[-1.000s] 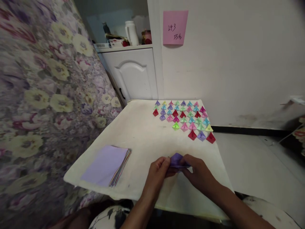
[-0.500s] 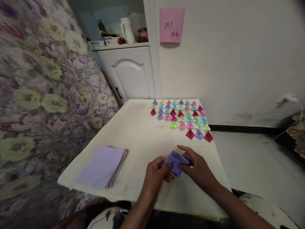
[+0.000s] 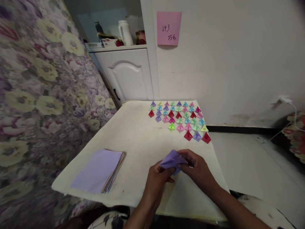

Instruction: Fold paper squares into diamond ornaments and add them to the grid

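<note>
A folded purple origami paper (image 3: 172, 160) is held between both hands above the near part of the table. My left hand (image 3: 158, 178) pinches its left and lower side, thumb on the front. My right hand (image 3: 196, 163) grips its right corner between thumb and fingers; some fingertips are hidden behind the paper. Beyond the hands, several small folded paper pieces (image 3: 180, 128) in red, pink, green, blue, yellow and purple lie in rows. To the left lies a stack of square paper sheets (image 3: 98, 170) with a purple sheet on top.
The table (image 3: 128, 133) has a cream cover and stands against the wall. A floral curtain (image 3: 54, 105) hangs along its left side. Behind are a white cabinet (image 3: 130, 74) and a pink note (image 3: 168, 28) on the wall. A plugged-in charger (image 3: 284, 99) is at right.
The purple paper has tilted, and its front folds have shifted between my fingers. My right index finger has curled in against it. The whole view has shifted slightly.
</note>
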Tool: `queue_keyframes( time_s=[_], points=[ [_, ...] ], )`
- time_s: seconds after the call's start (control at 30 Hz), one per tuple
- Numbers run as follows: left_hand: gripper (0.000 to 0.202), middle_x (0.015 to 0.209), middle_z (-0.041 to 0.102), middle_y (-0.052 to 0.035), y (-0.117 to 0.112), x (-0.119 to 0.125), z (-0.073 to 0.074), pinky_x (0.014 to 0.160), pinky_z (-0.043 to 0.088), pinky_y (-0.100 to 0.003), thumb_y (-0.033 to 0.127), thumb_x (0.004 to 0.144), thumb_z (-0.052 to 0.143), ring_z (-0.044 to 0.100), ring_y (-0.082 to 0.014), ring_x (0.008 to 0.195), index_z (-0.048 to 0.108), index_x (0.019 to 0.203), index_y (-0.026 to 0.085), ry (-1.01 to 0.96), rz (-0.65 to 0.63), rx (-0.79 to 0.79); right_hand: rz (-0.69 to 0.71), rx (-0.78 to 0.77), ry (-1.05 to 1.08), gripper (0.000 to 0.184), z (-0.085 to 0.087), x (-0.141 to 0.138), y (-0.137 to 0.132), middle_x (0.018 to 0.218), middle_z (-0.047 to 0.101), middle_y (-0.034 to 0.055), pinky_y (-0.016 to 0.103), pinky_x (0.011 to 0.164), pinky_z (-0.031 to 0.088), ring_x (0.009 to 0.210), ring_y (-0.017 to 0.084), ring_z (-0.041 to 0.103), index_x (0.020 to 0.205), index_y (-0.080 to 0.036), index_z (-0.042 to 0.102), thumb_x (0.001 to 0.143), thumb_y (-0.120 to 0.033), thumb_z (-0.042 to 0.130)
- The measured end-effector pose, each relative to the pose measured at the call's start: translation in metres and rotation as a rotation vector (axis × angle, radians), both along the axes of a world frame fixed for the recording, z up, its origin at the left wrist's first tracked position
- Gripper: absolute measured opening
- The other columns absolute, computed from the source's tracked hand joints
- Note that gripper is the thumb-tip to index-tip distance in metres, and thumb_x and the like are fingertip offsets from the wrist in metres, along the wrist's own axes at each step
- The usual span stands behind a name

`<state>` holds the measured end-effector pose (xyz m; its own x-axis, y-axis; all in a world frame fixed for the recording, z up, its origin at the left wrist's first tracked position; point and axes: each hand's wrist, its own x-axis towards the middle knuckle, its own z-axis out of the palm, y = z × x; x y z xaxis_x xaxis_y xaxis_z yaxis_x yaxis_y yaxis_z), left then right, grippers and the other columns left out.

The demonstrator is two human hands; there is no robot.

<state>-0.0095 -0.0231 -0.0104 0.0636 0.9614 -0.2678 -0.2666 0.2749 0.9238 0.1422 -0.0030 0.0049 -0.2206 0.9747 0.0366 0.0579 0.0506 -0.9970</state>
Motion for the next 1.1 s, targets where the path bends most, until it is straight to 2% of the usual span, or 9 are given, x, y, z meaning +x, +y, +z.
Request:
queue_keyframes(
  time_s=[0.13,0.23,0.4,0.53,0.7,0.9,1.1],
  points=[
    [0.026,0.078,0.067,-0.004,-0.0018,0.002,0.0065,0.052,0.048,-0.021,0.018,0.066,0.07,0.056,-0.0129,0.065,0.067,0.092,0.014,-0.09,0.002,-0.043,-0.034,0.019,-0.055,0.029,0.0022,0.0011,-0.0006,0.081,0.068,-0.0011,0.026,0.065,0.044,0.073,0.016,0.06,0.098,-0.022,0.059,0.071,-0.01,0.058],
    [0.027,0.083,0.068,-0.0045,-0.0017,0.0031,0.0066,0.063,0.051,-0.023,0.017,0.067,0.071,0.06,-0.0138,0.073,0.067,0.094,0.015,-0.168,0.024,-0.071,-0.045,0.073,-0.102,0.032,0.0015,0.001,-0.0018,0.081,0.066,-0.0015,0.028,0.069,0.045,0.075,0.016,0.06,0.101,-0.023,0.057,0.072,-0.009,0.057],
    [0.024,0.084,0.07,-0.0059,-0.001,0.004,0.005,0.073,0.051,-0.026,0.017,0.068,0.071,0.062,-0.0145,0.076,0.068,0.092,0.013,-0.229,0.064,-0.061,-0.128,0.312,-0.201,0.041,0.001,0.0001,-0.0036,0.098,0.059,0.0015,0.031,0.075,0.045,0.084,0.017,0.057,0.107,-0.026,0.056,0.071,-0.007,0.058],
    [0.024,0.085,0.071,-0.0061,-0.0017,0.0049,0.0047,0.076,0.051,-0.027,0.017,0.067,0.072,0.063,-0.016,0.079,0.069,0.091,0.013,-0.215,0.075,-0.058,-0.173,0.436,-0.2,0.037,0.0021,0.001,-0.0036,0.11,0.051,0.0043,0.031,0.072,0.046,0.09,0.019,0.053,0.102,-0.026,0.058,0.07,-0.007,0.06],
    [0.024,0.086,0.071,-0.0063,-0.0021,0.0048,0.0031,0.077,0.05,-0.028,0.018,0.067,0.071,0.064,-0.017,0.08,0.069,0.091,0.014,-0.201,0.069,-0.043,-0.169,0.365,-0.161,0.03,0.0028,0.0029,-0.0015,0.113,0.049,0.0055,0.032,0.072,0.046,0.094,0.02,0.052,0.096,-0.025,0.061,0.069,-0.011,0.062],
    [0.024,0.083,0.072,-0.0051,-0.0011,0.0045,0.0019,0.076,0.05,-0.029,0.02,0.063,0.074,0.064,-0.017,0.078,0.07,0.087,0.016,-0.192,0.052,-0.071,-0.141,0.276,-0.12,0.031,0.0036,0.0046,0.0013,0.113,0.05,0.0056,0.033,0.074,0.046,0.099,0.022,0.051,0.098,-0.025,0.061,0.068,-0.015,0.064],
    [0.023,0.084,0.072,-0.0057,-0.0018,0.0051,0.0035,0.076,0.049,-0.028,0.019,0.065,0.073,0.063,-0.0162,0.078,0.07,0.088,0.015,-0.202,0.016,-0.061,-0.088,0.218,-0.077,0.033,0.0034,0.0065,0.0028,0.113,0.05,0.0043,0.031,0.073,0.043,0.093,0.019,0.053,0.099,-0.025,0.06,0.068,-0.016,0.064]
  ],
)
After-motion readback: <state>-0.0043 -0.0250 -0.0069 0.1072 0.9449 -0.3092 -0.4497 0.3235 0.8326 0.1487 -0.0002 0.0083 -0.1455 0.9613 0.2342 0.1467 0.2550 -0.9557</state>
